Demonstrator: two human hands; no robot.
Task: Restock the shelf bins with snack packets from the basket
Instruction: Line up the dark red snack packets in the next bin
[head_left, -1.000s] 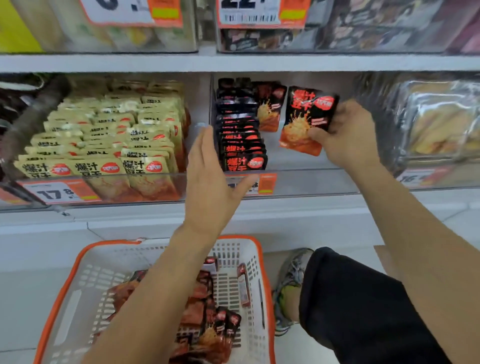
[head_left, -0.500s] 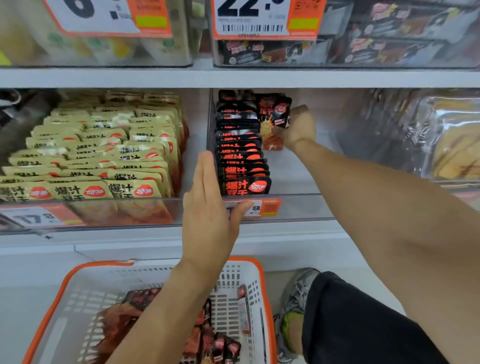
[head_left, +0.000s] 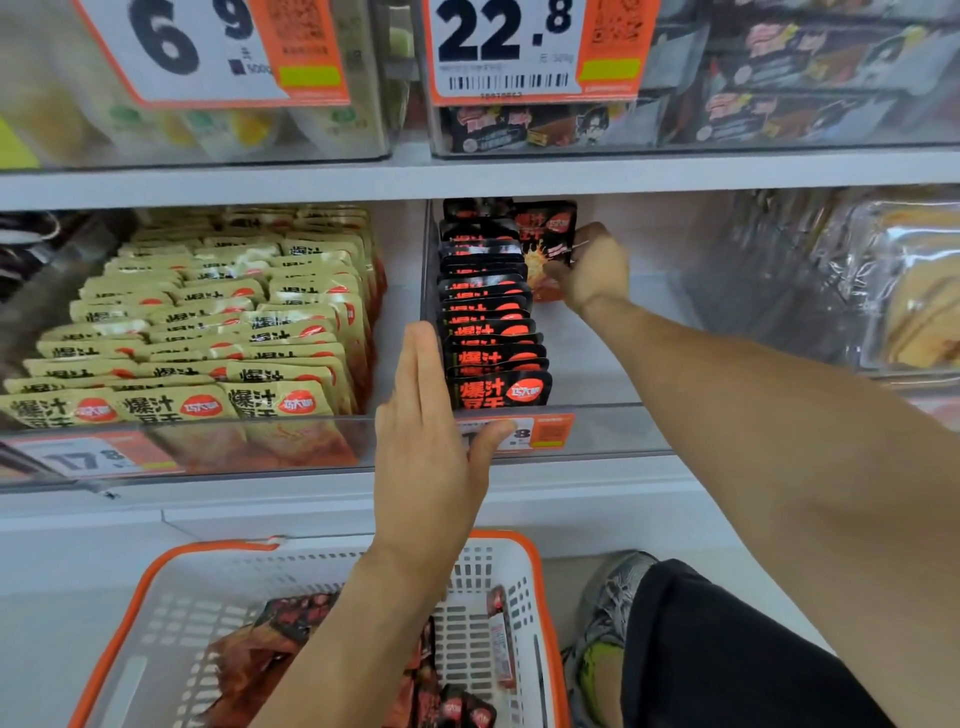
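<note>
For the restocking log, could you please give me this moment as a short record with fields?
right hand: the right hand holds a black packet upright at the back of the clear bin
left hand: the left hand lies flat, fingers straight, against the bin's front left corner
bin contents: one row of black packets along the left wall
neighbouring bin: beige packets, nearly full
basket: the orange-rimmed basket holds more dark packets

Deep in the clear bin (head_left: 613, 431), the right hand (head_left: 595, 270) pinches a black-and-red snack packet (head_left: 548, 239) upright just right of the packet row (head_left: 491, 332). The left hand (head_left: 431, 441), fingers straight, rests at the bin's front-left corner, above the orange-rimmed basket (head_left: 540, 571).
</note>
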